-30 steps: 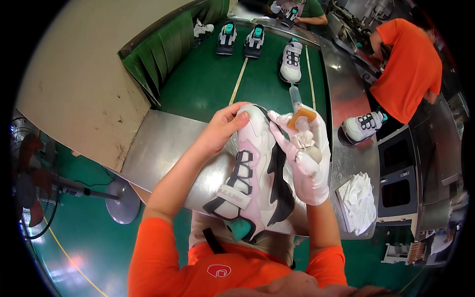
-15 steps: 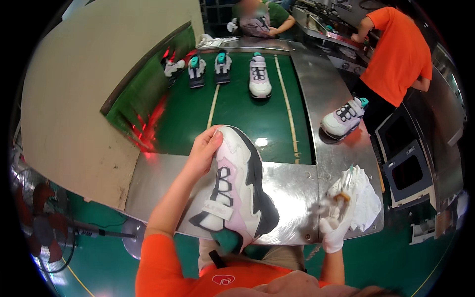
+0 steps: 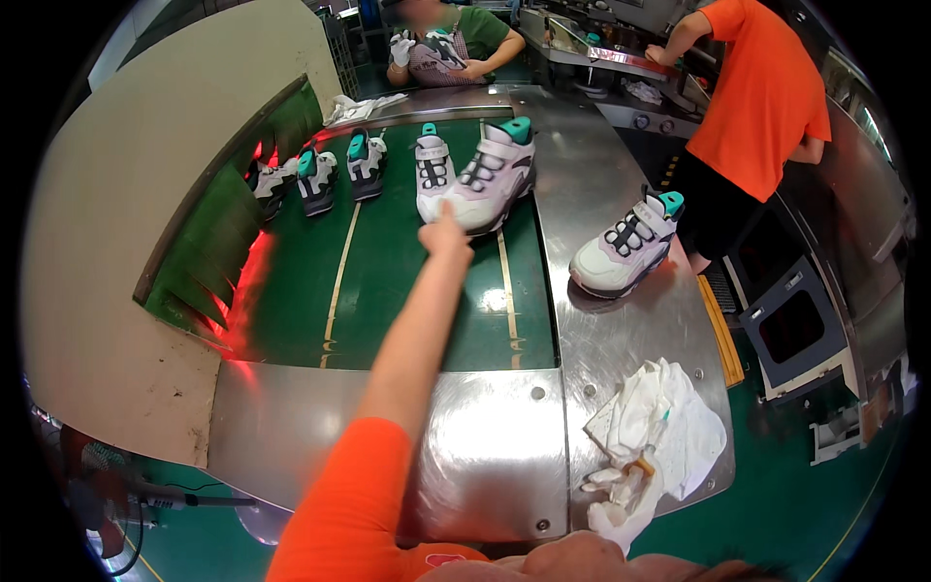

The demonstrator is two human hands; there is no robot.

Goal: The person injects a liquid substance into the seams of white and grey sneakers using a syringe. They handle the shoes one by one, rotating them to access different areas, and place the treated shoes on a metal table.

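My left hand reaches far forward and grips a white and lilac sneaker by its toe. This sneaker has a black sole and a teal lining, and it partly covers another sneaker on the green conveyor belt. My right hand, in a white glove, is at the table's near right edge. Its fingers are curled around a thin tool with a tan part; the tool's kind is unclear. Crumpled white cloths lie right beside that hand.
Several sneakers stand at the belt's far left by a green strip curtain with red light. One sneaker rests on the metal table's right side. A person in green and one in orange work beyond. A fan stands lower left.
My left hand has carried the sneaker from close to my body out over the far part of the belt, turning its toe toward me. The gloved right hand has come lower, beside the cloths.
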